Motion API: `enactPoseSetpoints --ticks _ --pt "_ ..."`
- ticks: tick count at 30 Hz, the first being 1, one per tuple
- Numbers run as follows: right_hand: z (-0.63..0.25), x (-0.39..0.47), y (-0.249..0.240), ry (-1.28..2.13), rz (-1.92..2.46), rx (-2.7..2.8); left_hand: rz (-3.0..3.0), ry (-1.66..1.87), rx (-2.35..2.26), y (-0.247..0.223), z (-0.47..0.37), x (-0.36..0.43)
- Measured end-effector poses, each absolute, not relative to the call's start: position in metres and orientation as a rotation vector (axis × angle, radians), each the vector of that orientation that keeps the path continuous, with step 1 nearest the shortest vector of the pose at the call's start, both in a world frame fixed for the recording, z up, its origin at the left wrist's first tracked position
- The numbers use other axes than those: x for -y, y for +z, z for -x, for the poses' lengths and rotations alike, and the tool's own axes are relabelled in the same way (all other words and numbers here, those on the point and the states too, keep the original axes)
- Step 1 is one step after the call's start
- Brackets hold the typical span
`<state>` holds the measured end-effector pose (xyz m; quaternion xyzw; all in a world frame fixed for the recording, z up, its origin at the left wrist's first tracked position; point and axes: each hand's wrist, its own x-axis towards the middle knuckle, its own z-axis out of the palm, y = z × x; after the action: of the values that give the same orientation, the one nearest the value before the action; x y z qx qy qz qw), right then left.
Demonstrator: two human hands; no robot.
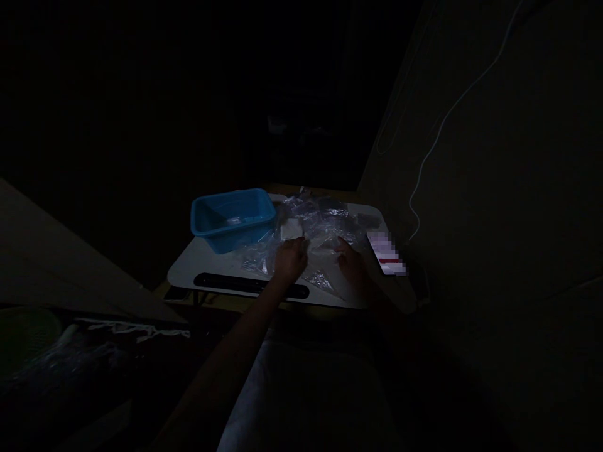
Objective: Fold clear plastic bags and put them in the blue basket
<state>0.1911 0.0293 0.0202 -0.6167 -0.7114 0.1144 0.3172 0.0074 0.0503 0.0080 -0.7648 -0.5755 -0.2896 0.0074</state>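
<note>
Clear plastic bags (330,216) lie crumpled across a small white table (186,267) in dim light. My left hand (291,258) is closed, its curled fingers on the plastic just below a whitish squarish piece (292,228). Opposite it, my right hand (351,260) has its fingers bent inward, pinching the clear plastic that stretches between both hands. Darkness hides much of the right hand and its fingertips are hard to make out. What the whitish piece is made of does not show.
A blue plastic basin (233,229) stands at the table's left, with something pale inside. A lit phone (386,253) lies by the right edge, near a white cable (440,129) hanging along the wall. A black slot (249,284) runs along the table's front.
</note>
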Motion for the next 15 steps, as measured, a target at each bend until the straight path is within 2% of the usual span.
enactPoseSetpoints --ticks 7,12,15 --pt "-0.197 -0.027 0.004 0.293 1.434 1.860 2.350 -1.045 1.717 0.017 -0.007 -0.043" --pt "-0.194 -0.025 0.004 0.189 1.415 1.829 2.733 -0.755 1.334 0.021 -0.010 -0.039" --pt "-0.195 -0.023 0.006 0.135 1.483 1.826 2.801 -0.662 1.262 0.018 -0.012 -0.041"
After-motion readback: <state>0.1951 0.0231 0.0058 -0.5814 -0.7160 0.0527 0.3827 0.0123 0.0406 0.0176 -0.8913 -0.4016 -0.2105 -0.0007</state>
